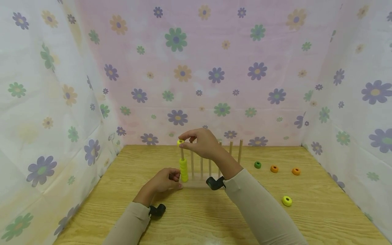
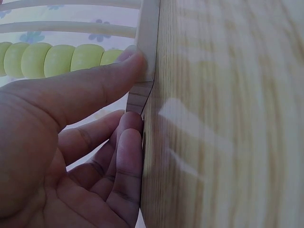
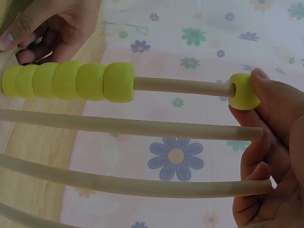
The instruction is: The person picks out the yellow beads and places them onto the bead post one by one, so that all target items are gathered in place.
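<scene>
A wooden peg rack (image 1: 196,184) with several upright pegs stands on the table. Yellow beads (image 1: 183,172) are stacked on its leftmost peg, touching one another. At that peg's top, my right hand (image 1: 203,144) pinches another yellow bead (image 3: 243,91) between thumb and fingers. The peg's tip sits in the bead's hole, well above the stack. My left hand (image 1: 163,181) grips the left end of the rack's base (image 2: 146,52), thumb on one face and curled fingers against the end. Part of the rack is hidden behind the right forearm.
To the right of the rack lie a green bead (image 1: 258,165), two orange beads (image 1: 274,168) and a loose yellow bead (image 1: 287,201). Flowered cloth (image 1: 214,112) hangs behind the wood-grain table (image 1: 202,217) and on both sides.
</scene>
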Motion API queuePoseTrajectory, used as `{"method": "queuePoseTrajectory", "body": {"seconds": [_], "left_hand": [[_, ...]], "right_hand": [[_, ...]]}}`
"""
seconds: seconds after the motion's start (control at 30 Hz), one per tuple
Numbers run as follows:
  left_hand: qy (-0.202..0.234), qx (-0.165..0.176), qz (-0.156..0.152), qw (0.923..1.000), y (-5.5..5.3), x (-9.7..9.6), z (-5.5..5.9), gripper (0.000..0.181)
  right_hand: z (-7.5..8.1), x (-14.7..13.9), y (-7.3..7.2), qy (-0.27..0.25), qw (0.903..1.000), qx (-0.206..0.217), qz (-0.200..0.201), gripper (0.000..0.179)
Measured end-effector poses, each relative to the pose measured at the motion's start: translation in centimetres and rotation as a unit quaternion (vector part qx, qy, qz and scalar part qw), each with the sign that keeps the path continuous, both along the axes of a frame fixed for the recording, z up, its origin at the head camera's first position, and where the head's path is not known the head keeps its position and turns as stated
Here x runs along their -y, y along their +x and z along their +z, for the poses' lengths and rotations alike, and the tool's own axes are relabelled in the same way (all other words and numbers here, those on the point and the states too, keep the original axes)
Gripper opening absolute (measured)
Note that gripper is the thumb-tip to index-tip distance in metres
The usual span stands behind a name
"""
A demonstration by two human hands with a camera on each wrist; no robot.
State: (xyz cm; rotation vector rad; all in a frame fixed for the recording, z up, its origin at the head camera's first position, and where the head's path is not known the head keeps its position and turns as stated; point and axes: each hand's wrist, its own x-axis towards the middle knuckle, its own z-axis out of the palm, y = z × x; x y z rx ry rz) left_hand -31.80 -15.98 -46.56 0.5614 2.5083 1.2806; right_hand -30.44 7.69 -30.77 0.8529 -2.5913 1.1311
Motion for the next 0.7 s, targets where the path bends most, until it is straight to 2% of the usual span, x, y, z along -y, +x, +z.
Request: {"method": "queuePoseTrajectory", "body": {"seconds": [0.27,0.57,0.7], "left_hand": [[-0.007,-0.016,-0.013,0.9998,-0.08,0.03,-0.05,0.047],[-0.015,-0.020,-0.006,0.9997,-0.13,0.14,-0.01,0.053],[-0.015,-0.020,-0.007,0.9997,-0.14,0.18,-0.05,0.053]], "right_hand": [[-0.14,0.15,0.07,-0.034,0.9994,-0.004,-0.009,0.025],[-0.16,0.20,0.15,-0.058,0.9981,-0.001,-0.019,0.026],[-0.17,0.22,0.18,-0.054,0.9984,-0.001,-0.018,0.026]]}}
